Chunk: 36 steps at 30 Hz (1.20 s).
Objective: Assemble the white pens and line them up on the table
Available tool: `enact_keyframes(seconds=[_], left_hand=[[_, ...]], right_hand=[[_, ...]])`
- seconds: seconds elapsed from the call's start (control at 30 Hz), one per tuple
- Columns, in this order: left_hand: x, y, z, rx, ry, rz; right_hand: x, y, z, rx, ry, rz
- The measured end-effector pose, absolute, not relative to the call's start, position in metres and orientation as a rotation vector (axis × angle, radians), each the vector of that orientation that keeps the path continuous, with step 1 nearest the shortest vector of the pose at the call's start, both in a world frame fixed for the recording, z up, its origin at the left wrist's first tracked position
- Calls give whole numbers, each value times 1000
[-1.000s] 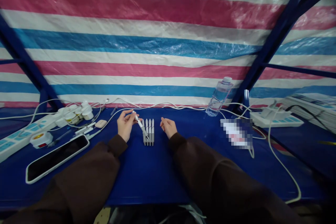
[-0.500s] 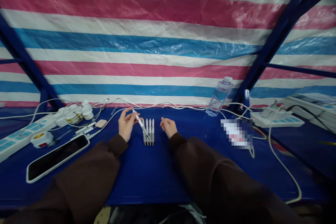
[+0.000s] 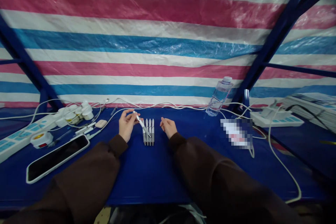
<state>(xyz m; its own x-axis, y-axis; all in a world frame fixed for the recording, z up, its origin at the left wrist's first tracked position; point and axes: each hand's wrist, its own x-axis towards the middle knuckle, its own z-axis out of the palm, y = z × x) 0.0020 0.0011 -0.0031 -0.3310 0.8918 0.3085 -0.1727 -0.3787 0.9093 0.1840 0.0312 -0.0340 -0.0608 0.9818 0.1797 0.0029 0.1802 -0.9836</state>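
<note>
Pen pinched by left hand, slanted over row of pens (handling step, seemingly); right hand curled, contents unclear; steady tilt likely needed next.

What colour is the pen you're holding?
The pen is mostly white; the head view shows it.

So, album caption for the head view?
Left hand holds a tilted pen over a row of pens, right hand nearby.

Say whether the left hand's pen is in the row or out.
Out: the left hand pinches the pen, slanting across the row of pens.
</note>
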Motion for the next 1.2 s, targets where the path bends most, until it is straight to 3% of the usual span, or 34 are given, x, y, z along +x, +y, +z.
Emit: enact_keyframes(seconds=[0.47,0.8,1.2], left_hand=[[3,-1,-1,1143,1097,1756],[6,-1,-2,1225,1057,1637],[11,-2,-3,1329,1089,1417]], right_hand=[[183,25,-31,-1090,-1483,1057],[185,-4,-16,-1064,-2088,403],[186,-10,-11,-1029,-2359,355]])
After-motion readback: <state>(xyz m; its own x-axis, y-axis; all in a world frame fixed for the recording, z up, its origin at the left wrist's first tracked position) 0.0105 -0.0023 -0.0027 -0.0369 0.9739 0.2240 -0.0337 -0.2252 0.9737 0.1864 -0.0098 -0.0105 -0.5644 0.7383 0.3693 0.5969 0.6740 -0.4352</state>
